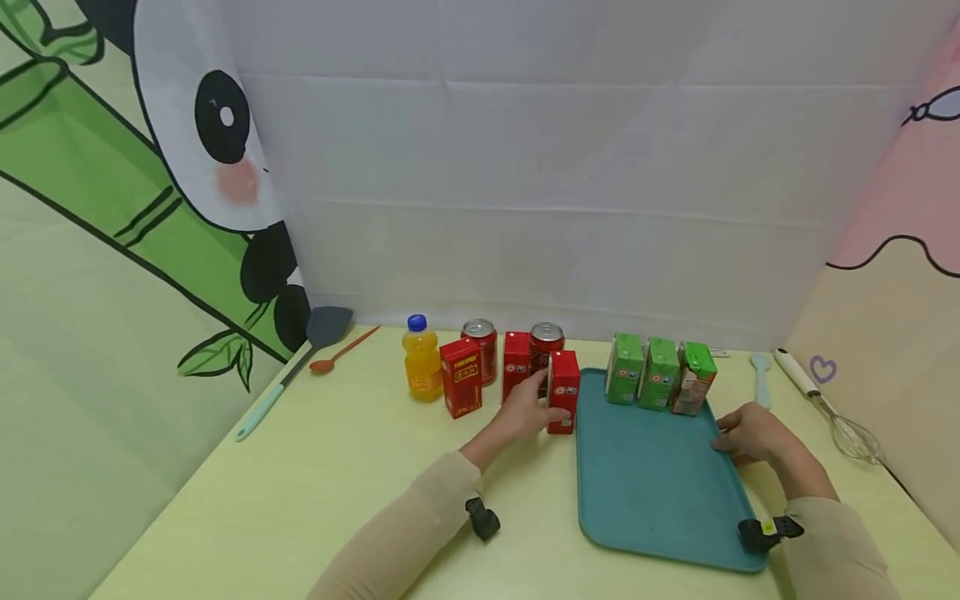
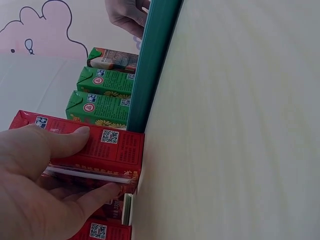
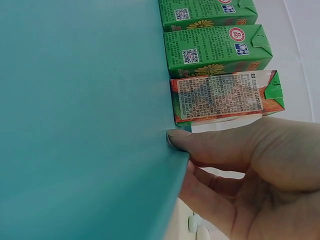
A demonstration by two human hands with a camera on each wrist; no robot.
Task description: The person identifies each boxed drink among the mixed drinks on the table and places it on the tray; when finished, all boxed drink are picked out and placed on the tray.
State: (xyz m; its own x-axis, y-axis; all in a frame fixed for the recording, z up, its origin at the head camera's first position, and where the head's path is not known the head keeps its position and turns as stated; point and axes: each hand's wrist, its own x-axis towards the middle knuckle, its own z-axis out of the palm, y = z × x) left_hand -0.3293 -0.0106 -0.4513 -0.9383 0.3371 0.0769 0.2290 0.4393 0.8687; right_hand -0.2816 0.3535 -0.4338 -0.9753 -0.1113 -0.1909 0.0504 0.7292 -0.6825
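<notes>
My left hand [image 1: 522, 410] holds a red drink carton [image 1: 565, 385] upright beside the left edge of a teal tray [image 1: 660, 492]. In the left wrist view its thumb lies on one face of the red carton [image 2: 112, 146], with fingers on the opposite side. The right hand [image 1: 757, 433] pinches the tray's right rim, thumb on top, as the right wrist view shows. Three drink cartons stand along the tray's far end: two green ones [image 1: 625, 369] [image 1: 659, 375] and a green-topped brown one [image 1: 693, 379]. Another red carton [image 1: 515, 358] is just behind the left hand.
Left of the hands stand a red box [image 1: 461, 379], an orange juice bottle [image 1: 422, 360] and two red cans [image 1: 480, 342] [image 1: 547, 340]. Farther left lie a spatula [image 1: 327, 327] and an orange spoon [image 1: 322, 366]. A whisk [image 1: 855, 437] and a pale blue utensil [image 1: 761, 379] lie at right.
</notes>
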